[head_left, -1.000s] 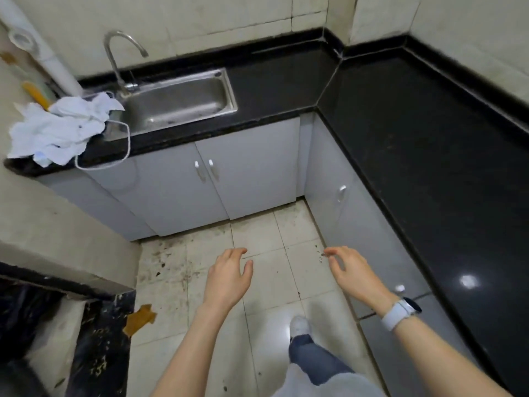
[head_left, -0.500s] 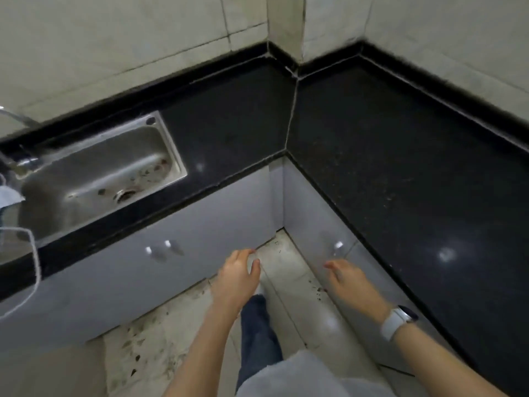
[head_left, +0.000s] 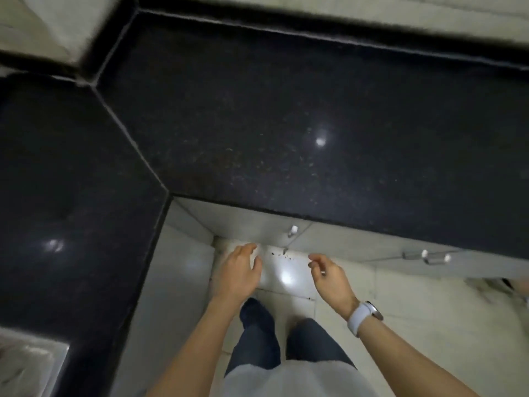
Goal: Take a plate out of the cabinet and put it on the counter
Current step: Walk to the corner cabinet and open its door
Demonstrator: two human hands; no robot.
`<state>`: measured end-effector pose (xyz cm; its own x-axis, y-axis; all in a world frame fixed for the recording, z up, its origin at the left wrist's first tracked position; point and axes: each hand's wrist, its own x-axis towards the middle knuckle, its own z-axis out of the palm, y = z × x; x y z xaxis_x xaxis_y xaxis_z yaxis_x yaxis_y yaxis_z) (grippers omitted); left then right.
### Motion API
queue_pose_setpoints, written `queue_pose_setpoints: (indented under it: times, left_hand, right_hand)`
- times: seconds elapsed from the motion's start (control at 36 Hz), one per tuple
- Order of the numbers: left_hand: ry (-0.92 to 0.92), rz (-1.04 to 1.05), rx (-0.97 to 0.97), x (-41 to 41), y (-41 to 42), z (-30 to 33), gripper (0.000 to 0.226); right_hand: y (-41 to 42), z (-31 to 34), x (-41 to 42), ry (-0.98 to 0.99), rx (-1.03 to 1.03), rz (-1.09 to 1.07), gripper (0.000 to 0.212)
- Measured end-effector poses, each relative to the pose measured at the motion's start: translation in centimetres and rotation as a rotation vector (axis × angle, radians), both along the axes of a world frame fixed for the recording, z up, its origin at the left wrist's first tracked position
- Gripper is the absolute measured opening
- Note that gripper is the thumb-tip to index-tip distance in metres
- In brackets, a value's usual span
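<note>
The view has been turned from the sink toward the right counter, and its closed cabinet door with the knob is now faced. The left hand and right hand are held loosely released, grasping nothing; no plate is seen yet.

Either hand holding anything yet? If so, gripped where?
Nothing held. Left hand and right hand are both open and empty, short of the cabinet knob.

We see a glossy black speckled stone desk, matt grey cabinet doors with shiny metal knobs, and glossy, stained floor tiles.
</note>
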<state>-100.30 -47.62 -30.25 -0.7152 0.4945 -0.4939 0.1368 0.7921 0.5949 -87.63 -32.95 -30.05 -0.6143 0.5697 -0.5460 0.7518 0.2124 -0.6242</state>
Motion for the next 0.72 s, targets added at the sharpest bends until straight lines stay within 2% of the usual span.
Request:
queue_pose_setpoints:
  times: [0.08,0.17,0.28,0.39,0.5,0.61,0.72]
  left_hand:
    - [0.010,-0.077,0.015,-0.3,2.1,-1.9,0.039]
    - [0.073,-0.127,0.030,-0.1,4.5,-4.4,0.040]
    - [0.135,-0.113,0.074,0.5,7.2,-8.6,0.042]
    - [0.221,-0.104,0.110,1.0,9.2,-12.6,0.042]
    - [0.269,-0.110,0.136,1.5,10.7,-15.9,0.035]
    - [0.324,0.055,0.182,2.1,11.9,-17.2,0.030]
    - [0.343,0.112,0.189,2.5,11.7,-17.6,0.027]
  right_hand:
    - [0.4,-2.3,0.6,0.007,-0.037,-0.301,0.027]
    - [0.9,-5.3,0.8,0.058,-0.162,-0.627,0.030]
    - [2.4,-8.8,-0.6,0.202,-0.278,-0.838,0.052]
    - [4.3,-11.5,-1.9,0.363,-0.345,-0.889,0.074]
    - [5.2,-13.6,-2.8,0.506,-0.308,-0.866,0.071]
    - [5.0,-14.8,-3.1,0.527,-0.288,-0.880,0.080]
    - [5.0,-14.7,-2.6,0.517,-0.297,-0.836,0.084]
